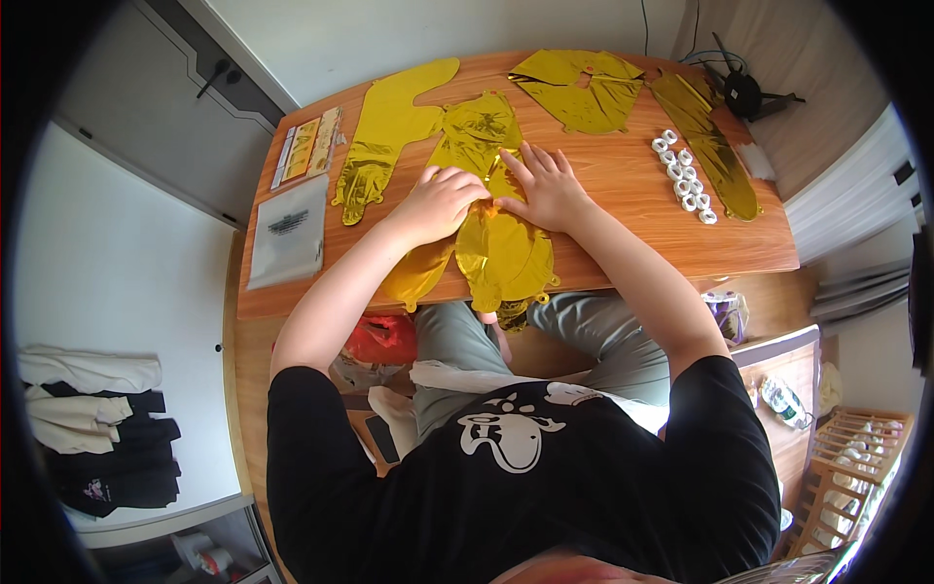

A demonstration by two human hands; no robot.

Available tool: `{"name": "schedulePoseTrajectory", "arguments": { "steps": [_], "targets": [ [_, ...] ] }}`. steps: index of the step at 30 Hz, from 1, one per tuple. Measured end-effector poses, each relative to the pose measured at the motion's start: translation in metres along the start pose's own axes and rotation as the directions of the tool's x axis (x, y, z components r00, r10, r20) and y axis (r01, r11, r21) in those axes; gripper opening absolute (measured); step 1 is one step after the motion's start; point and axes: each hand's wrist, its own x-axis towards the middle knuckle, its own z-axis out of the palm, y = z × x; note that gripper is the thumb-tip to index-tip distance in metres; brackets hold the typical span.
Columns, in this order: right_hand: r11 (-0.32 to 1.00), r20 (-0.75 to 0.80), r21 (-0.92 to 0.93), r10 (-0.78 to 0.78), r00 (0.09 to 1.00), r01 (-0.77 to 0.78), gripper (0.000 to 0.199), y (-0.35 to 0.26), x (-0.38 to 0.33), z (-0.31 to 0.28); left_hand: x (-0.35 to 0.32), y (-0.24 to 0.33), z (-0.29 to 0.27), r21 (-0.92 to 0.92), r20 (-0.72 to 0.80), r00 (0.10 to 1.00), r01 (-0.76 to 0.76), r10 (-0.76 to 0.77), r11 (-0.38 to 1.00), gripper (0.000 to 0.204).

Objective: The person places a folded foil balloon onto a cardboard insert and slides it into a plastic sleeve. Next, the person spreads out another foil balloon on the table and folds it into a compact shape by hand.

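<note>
Sitting at a wide, brown wood-grain desk (623,165). Handling a flat, wrinkled, shiny gold foil shape (506,248), laid directly under the left hand (449,202) and the right hand (548,190) and spreading below both toward the near edge. Having a tall, curved gold foil piece (394,112) beyond the left hand and to its left, an angular gold foil piece (589,107) beyond the right hand, and a long, narrow gold foil strip (715,146) well off to its right. Also showing a clear, flat plastic sleeve (292,248) left of the left hand, a black device with stick antennas (742,95) far beyond the right hand, and a flat, multicoloured packet (305,149) past the sleeve. Curling the left hand's fingers down onto the foil shape; cannot tell whether pinching it. Resting the right hand there, opened out, with fingers spread. Showing small, white, ring-shaped rolls (687,176) in loose rows, well right of the right hand. Showing a tiny orange patch (483,206) on the foil between left fingertips and right thumb.
</note>
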Motion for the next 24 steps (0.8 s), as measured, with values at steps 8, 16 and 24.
{"name": "schedulePoseTrajectory", "arguments": {
  "steps": [8,16,24],
  "targets": [
    [1.0,-0.027,0.026,0.003,1.0,-0.002,0.089,-0.004,-0.002,-0.002,0.004,0.0,-0.013,-0.176,-0.009,0.989,-0.146,0.146,0.974,0.016],
    [1.0,0.045,0.008,0.02,0.999,-0.021,0.093,-0.003,-0.002,-0.006,-0.019,0.025,-0.025,-0.359,0.125,0.957,-0.202,0.262,0.911,0.02],
    [1.0,-0.043,0.01,-0.004,0.999,0.004,0.088,-0.002,-0.002,-0.002,-0.015,0.032,-0.032,-0.39,0.185,0.951,-0.159,0.246,0.907,0.014]
  ]
}}
